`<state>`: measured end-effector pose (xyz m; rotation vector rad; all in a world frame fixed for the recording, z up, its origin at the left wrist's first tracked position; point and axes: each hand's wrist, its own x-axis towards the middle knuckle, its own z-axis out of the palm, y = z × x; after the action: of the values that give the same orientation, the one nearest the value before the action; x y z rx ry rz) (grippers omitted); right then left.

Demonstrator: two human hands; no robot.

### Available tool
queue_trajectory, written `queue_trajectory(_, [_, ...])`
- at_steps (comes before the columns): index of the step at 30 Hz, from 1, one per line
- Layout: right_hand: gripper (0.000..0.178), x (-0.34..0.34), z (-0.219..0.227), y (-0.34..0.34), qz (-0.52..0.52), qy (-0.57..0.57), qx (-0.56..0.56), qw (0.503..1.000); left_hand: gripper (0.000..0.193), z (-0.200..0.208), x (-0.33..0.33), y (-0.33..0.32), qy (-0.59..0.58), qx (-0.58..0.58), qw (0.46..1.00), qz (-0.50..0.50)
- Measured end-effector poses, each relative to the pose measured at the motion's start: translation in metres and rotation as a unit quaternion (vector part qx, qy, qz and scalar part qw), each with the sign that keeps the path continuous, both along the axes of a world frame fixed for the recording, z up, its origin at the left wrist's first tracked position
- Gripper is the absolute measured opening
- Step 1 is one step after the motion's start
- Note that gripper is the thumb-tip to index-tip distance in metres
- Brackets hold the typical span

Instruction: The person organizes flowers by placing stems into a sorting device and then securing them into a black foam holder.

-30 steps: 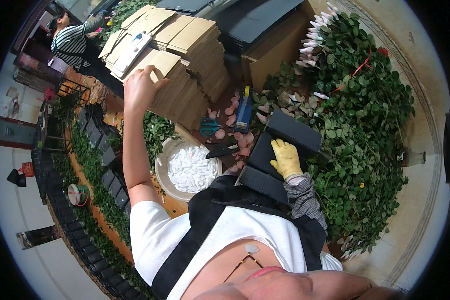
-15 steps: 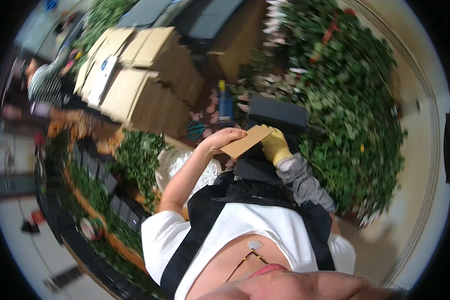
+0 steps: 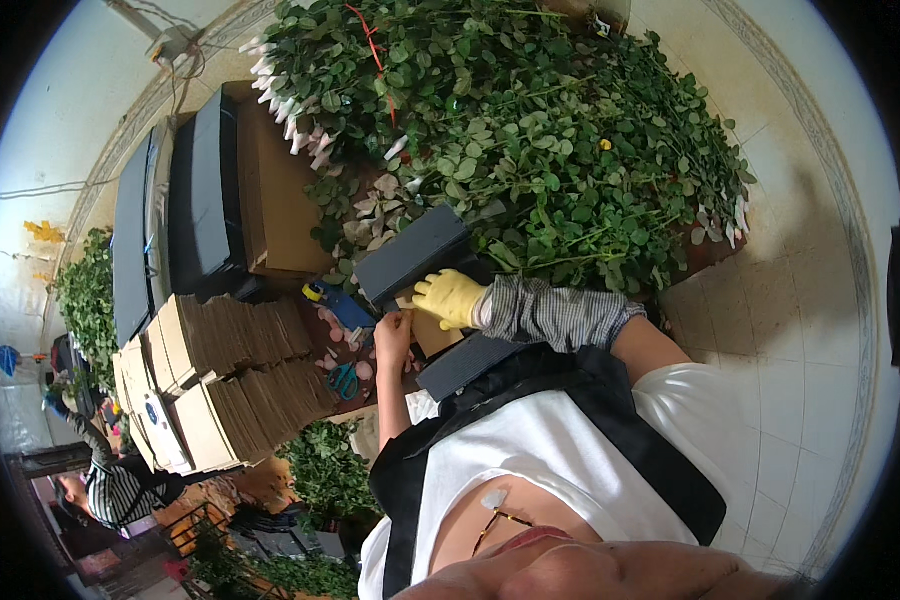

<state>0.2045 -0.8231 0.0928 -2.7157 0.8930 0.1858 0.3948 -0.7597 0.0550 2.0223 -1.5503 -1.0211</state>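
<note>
A tan cardboard piece (image 3: 436, 338) sits between a dark grey block-like part (image 3: 412, 256) and a second dark slab (image 3: 472, 364) close to my body. My bare left hand (image 3: 392, 338) pinches the cardboard at its left end. From the right, my right hand (image 3: 450, 299), in a yellow glove with a checked sleeve, reaches over the cardboard. Its fingers are curled together at the cardboard's upper edge and partly cover it. A blue tool with a yellow end (image 3: 340, 304) and teal-handled scissors (image 3: 343, 381) lie left of my hands.
Leafy green stems with pale wrapped heads (image 3: 530, 160) are heaped beyond and to the right. Stacked flat cardboard (image 3: 260, 345) stands at left, with large dark boxes (image 3: 205, 200) behind it. Another person in a striped top (image 3: 115, 492) is at far left.
My view has turned, so the surroundings have shifted. The cardboard piece, earlier held up in front of me, is now down between the dark parts, with my gloved hand over it.
</note>
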Motion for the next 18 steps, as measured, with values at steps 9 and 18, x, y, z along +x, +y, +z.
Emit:
queue_trajectory(9, [0.032,0.001,-0.028,0.008,-0.034,-0.072,-0.084,0.993,0.062,0.056,-0.042,0.022,-0.095,0.040,0.948,-0.301])
queue_trajectory(18, [0.043,-0.100,0.064,-0.145,0.077,-0.470,0.410,0.778,0.050,0.069,-0.071,0.025,-0.240,0.008,0.918,-0.316])
